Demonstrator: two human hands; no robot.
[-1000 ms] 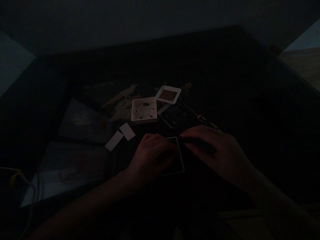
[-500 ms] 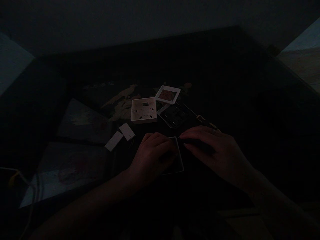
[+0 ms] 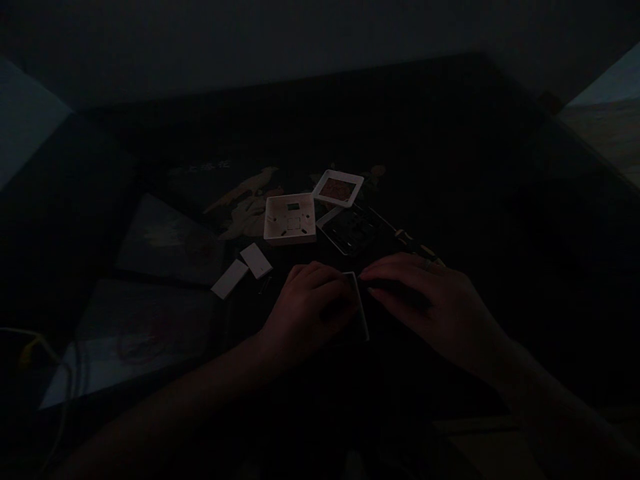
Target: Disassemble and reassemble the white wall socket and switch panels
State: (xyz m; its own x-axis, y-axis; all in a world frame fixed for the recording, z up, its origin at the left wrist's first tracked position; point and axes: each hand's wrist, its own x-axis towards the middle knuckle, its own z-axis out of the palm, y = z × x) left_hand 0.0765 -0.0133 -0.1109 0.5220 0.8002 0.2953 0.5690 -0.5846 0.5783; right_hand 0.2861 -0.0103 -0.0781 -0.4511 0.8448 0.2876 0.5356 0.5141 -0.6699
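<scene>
**One head-worn view, down across the table (image 3: 450,193)**

I watch through a single camera worn on the person's head. It faces forward and tilts down: the wall (image 3: 250,47) runs along the top of my frame, the table spreads beneath. It sits near the left hand (image 3: 310,303) and right hand (image 3: 435,293), just below centre, with forearms (image 3: 200,393) entering from the lower corners.

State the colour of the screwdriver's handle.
Dark with pale yellowish patches; the screwdriver handle shows best in the head view.
</scene>
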